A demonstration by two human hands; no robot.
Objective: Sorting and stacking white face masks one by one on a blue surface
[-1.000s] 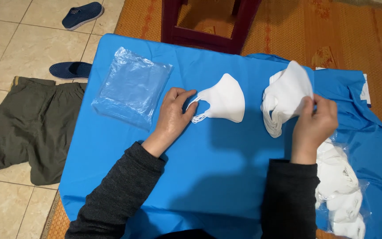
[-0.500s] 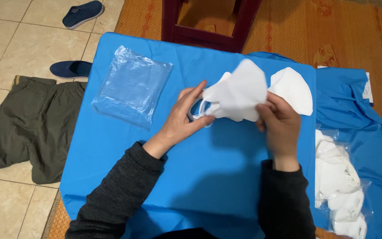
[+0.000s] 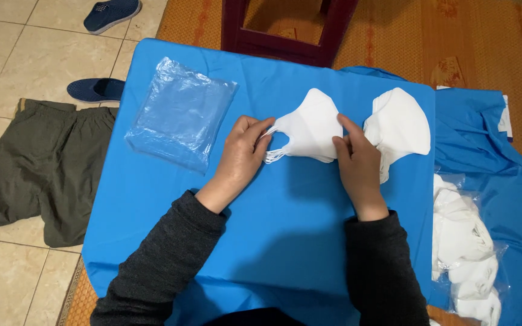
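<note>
Head view shows a blue-covered bench, a clear plastic bag near its far left corner and a white mask stack toward its far right edge. Mid-bench lies a white mask: left hand pinches its ear loops, right hand presses its right edge, fingers closed on it.

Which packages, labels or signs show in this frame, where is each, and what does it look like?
Clear plastic bags: flat squarish stack, on the blue cloth left of the left hand.
Clear bag of white masks: lower right, crumpled, partly open.
White tag: small, at the right edge on blue fabric.
No signs or screens.
</note>
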